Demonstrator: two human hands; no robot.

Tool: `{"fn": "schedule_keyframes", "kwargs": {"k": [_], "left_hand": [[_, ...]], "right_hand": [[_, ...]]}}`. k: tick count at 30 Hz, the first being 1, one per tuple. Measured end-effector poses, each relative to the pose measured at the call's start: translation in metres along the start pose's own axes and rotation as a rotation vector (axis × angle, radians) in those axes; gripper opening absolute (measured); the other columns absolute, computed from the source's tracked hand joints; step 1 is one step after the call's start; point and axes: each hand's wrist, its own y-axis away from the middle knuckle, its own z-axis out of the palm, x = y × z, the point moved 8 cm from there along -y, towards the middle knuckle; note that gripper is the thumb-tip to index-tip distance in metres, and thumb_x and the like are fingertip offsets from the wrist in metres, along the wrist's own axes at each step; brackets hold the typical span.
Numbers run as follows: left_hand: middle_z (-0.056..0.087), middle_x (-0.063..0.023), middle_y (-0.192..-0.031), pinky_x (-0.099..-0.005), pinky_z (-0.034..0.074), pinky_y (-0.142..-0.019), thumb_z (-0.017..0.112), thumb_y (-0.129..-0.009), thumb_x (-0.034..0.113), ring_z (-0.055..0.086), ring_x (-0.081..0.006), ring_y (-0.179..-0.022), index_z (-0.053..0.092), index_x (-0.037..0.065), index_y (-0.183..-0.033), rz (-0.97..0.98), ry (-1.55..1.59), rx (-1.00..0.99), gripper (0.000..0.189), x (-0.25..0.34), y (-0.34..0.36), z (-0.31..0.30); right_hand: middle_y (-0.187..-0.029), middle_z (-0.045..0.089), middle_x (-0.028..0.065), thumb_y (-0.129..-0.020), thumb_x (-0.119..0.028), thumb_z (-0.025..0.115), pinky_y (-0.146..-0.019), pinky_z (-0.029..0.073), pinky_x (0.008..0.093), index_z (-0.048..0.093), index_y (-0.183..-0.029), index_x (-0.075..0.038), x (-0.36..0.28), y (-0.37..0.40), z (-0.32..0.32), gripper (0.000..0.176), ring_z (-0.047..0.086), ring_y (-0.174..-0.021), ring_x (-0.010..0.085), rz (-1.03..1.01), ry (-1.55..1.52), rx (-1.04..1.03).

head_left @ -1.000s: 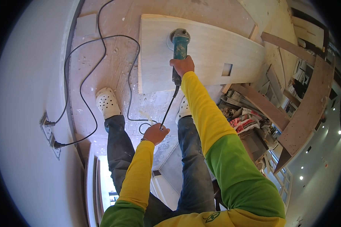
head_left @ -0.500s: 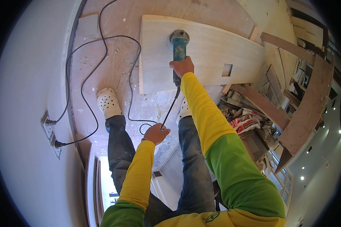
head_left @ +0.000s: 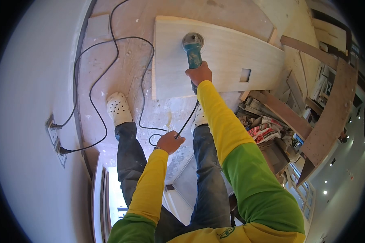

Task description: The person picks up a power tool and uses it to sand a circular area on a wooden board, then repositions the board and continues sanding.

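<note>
My right hand is wrapped round the body of a teal angle grinder. The grinder's round head rests over the upper left part of a pale wooden board, which has a small rectangular cutout near its lower right edge. Lower down, between my legs, my left hand is closed round the black power cord that runs from the grinder's rear end. Whether the disc touches the board cannot be made out.
Two plugs sit in wall sockets at the left, with black cables looping over the dusty floor. Wood scraps and a red-and-white bag are piled at the right beside brown planks. My white clogs stand below the board.
The whole view has shifted slightly, with the board, cables and hands a little further right. The grinder's body tilts slightly differently. Both hands keep their hold.
</note>
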Motion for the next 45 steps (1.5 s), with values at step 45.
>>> {"fn": "schedule_keyframes", "kwargs": {"k": [45], "left_hand": [[0.069, -0.0172, -0.109, -0.0406, 0.049, -0.088, 0.065, -0.084, 0.048, 0.064, -0.0352, -0.103, 0.067, 0.006, -0.109, 0.001, 0.088, 0.022, 0.049, -0.007, -0.003, 0.028]], "right_hand": [[-0.103, 0.070, 0.0209, -0.071, -0.024, 0.068, -0.087, 0.053, 0.0443, 0.052, -0.117, -0.009, 0.015, -0.013, -0.015, 0.052, 0.067, -0.097, 0.0396, -0.202, 0.279, 0.028]]}}
